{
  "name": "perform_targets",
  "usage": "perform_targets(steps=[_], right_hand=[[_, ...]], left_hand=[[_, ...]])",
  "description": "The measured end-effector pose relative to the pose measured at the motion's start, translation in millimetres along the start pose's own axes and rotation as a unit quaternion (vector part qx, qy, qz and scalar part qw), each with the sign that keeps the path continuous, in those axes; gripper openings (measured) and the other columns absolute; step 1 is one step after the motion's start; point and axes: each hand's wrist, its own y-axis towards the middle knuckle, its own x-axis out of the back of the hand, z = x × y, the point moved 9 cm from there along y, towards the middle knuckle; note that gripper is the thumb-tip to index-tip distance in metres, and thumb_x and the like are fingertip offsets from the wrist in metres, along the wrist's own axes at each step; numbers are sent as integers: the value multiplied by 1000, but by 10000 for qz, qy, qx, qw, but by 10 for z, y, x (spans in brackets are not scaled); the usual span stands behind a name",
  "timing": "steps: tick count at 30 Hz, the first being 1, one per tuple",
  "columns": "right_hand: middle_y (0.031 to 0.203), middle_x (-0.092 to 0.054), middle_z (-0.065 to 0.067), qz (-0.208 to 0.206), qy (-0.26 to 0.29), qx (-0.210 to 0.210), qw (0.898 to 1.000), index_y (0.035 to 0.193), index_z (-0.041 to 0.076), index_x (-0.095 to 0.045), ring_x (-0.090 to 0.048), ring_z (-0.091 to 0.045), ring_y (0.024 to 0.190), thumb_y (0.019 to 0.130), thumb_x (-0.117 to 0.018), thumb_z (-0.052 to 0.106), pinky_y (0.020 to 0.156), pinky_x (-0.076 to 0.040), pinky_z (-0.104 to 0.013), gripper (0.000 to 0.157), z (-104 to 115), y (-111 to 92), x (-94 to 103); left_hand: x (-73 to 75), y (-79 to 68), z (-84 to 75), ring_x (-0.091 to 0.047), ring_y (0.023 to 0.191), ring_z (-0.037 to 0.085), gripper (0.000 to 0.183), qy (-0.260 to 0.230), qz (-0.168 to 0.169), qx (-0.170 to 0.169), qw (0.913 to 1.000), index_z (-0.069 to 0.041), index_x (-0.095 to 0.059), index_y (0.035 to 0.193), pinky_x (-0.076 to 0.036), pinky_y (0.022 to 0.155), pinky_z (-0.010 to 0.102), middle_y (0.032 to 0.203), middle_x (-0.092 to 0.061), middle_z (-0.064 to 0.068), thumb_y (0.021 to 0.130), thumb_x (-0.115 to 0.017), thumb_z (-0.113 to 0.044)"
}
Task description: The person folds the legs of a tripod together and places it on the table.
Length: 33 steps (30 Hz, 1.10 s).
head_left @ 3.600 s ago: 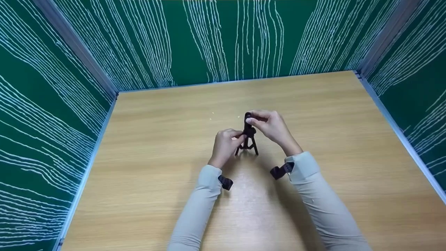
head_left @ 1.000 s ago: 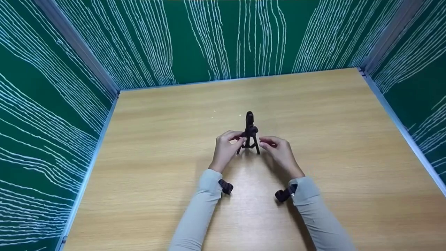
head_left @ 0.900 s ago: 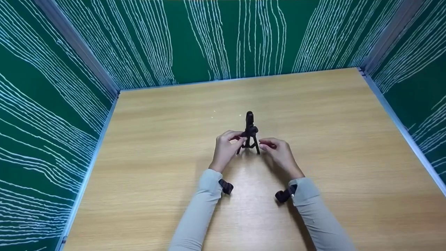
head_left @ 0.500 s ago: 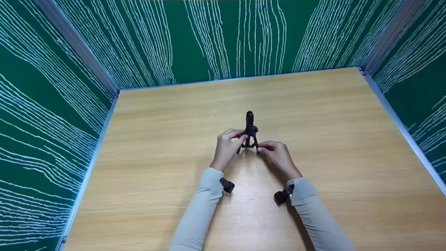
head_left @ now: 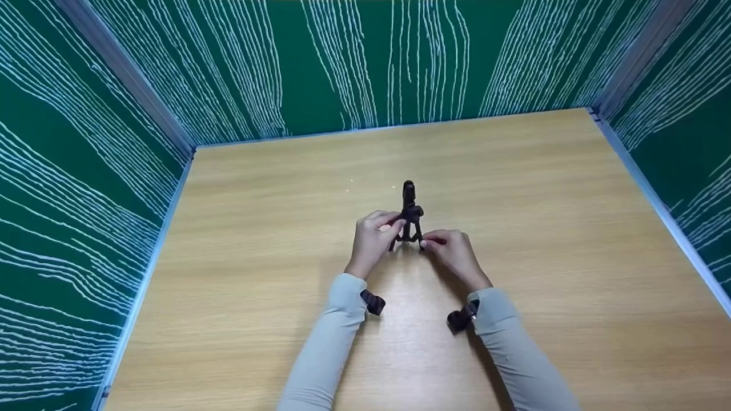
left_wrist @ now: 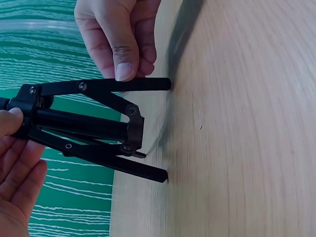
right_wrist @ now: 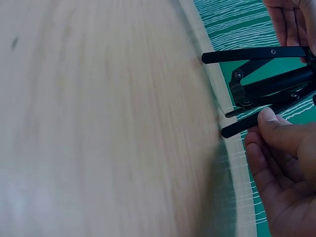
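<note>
A small black tripod stands upright on the wooden table, its legs spread and joined by hinged braces to a centre post. My left hand pinches it at the hub where the legs meet, thumb on the near side, as the left wrist view also shows. Low on the right-hand leg, my right hand pinches between thumb and fingers. In the right wrist view the right thumb lies on that leg just above its foot. The tripod's upper part is outside both wrist views.
Green walls with wavy white lines enclose the wooden table at the back and both sides. Several tiny pale specks lie on the tabletop behind the tripod. Each wrist wears a black camera on a strap.
The right hand has left the tripod's top, come down beside the right-hand leg, and taken hold of it low down; that leg has shifted slightly inward. The left hand keeps its grip at the hub.
</note>
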Motion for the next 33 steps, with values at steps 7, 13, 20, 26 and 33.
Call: perform_targets(steps=[7, 13, 20, 26, 33], right_hand=[[97, -73, -19, -82, -153, 195, 9997, 97, 0, -74, -70, -34, 94, 84, -72, 8, 89, -54, -45, 16, 27, 1, 15], [96, -73, -18, -90, -29, 223, 9997, 96, 0, -75, -70, -34, 94, 83, -72, 5, 88, -54, -44, 14, 27, -3, 13], [95, -73, -17, -190, 21, 283, 9994, 95, 1, -75, -70, -33, 92, 82, -73, 5, 87, -55, -44, 13, 33, -8, 12], [97, -73, -19, -173, 49, 231, 9996, 97, 0, -75, -70, -34, 94, 83, -72, 5, 88, -54, -44, 15, 28, -8, 0], [97, -73, -18, -141, 84, 243, 9996, 98, 1, -75, -70, -34, 94, 84, -71, 6, 88, -54, -44, 15, 28, -14, -23]], left_hand=[[-13, 1, 0, -71, 82, 20, 15, -7, 21, -1, 10000, 2, -75, 96, -57, 77, 26, 91, -74, 13, 85, -72, -8], [-12, -3, 12, -71, 81, 20, 15, -23, -7, -15, 10000, 2, -75, 95, -56, 77, 23, 89, -74, 13, 84, -72, -8], [-5, -5, 26, -70, 80, 20, 14, -127, -66, 21, 9999, 1, -75, 93, -56, 77, 24, 89, -74, 13, 84, -73, -8], [-4, 3, 35, -71, 81, 21, 15, -223, -100, 82, 9997, 1, -75, 94, -56, 78, 24, 90, -74, 14, 84, -73, -10], [5, 3, 40, -71, 81, 20, 15, -97, -144, 83, 9998, 1, -75, 94, -56, 77, 22, 90, -75, 13, 84, -73, -9]])
